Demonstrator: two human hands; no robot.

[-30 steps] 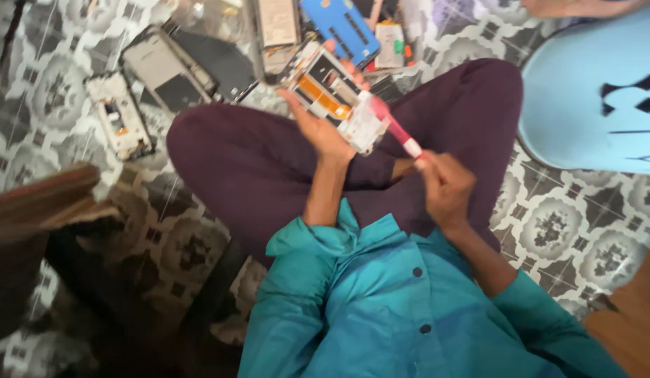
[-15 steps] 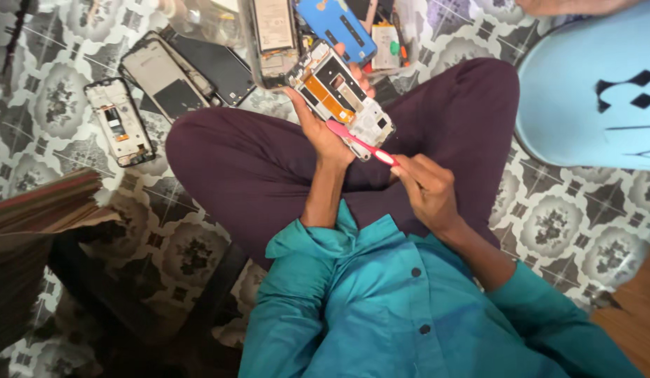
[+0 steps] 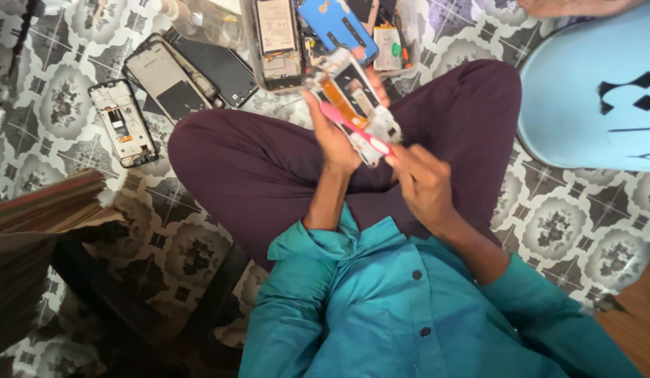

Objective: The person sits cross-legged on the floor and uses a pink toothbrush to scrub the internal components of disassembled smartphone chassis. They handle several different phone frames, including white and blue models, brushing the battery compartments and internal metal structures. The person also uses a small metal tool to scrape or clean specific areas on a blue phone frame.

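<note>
Nearest us we see our teal shirt (image 3: 409, 315), its sleeves running out to both hands above our crossed legs in dark purple trousers (image 3: 255, 168). We take the opened phone (image 3: 354, 105) as our landmark: it sits above our lap, tilted, its bare inner side with an orange strip facing us. Our left hand (image 3: 333, 136) is closed around the phone from below and on its left edge, fingers wrapped behind it. Our right hand (image 3: 424, 183), just below and to the right of the phone, is pinched shut on a pink tool (image 3: 353, 126), whose shaft lies slantwise across the phone's face and touches it.

Beyond the phone, on the patterned floor tiles (image 3: 52, 105), lie a blue phone back (image 3: 337, 28) and a phone frame with its battery showing (image 3: 276, 42), both just above it. Farther left of the phone lie a dark screen panel (image 3: 220, 66), a grey phone frame (image 3: 164, 77) and a small stripped phone body (image 3: 123, 122). Right of the phone stands a pale blue rounded thing (image 3: 591, 91).
</note>
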